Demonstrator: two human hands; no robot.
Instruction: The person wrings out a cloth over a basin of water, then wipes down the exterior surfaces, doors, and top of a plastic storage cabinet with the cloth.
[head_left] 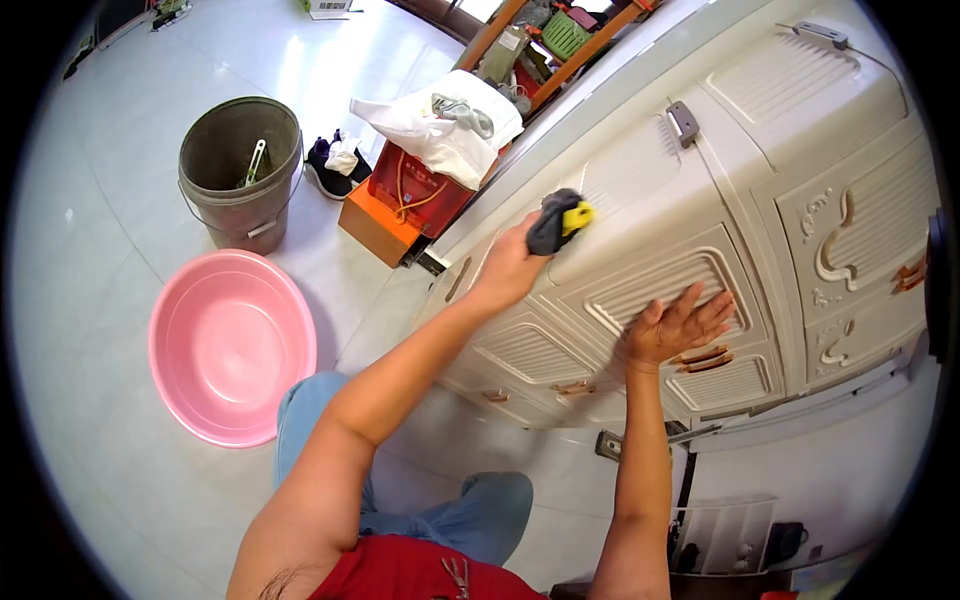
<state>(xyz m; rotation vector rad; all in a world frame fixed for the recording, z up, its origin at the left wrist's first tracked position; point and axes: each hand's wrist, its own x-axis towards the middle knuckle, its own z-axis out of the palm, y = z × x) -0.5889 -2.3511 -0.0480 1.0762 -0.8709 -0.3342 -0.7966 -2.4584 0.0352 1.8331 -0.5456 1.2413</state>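
Observation:
My left hand [513,262] is closed around a bunched dark grey cloth [549,228] with a bright yellow patch. The cloth is against the upper edge of a cream cabinet [640,225] with ribbed, moulded panels. My right hand [680,326] has its fingers spread over a ribbed door panel, just above a brown handle [706,359]; it appears to rest flat on the door. Part of the cloth is hidden by my left fingers.
On the floor to the left stand a pink basin [160,350] and a grey bucket [240,217] with a brush inside. Dark shoes [325,172], an orange box [376,226] and a red bag [410,192] under white cloth [430,130] sit beside the cabinet.

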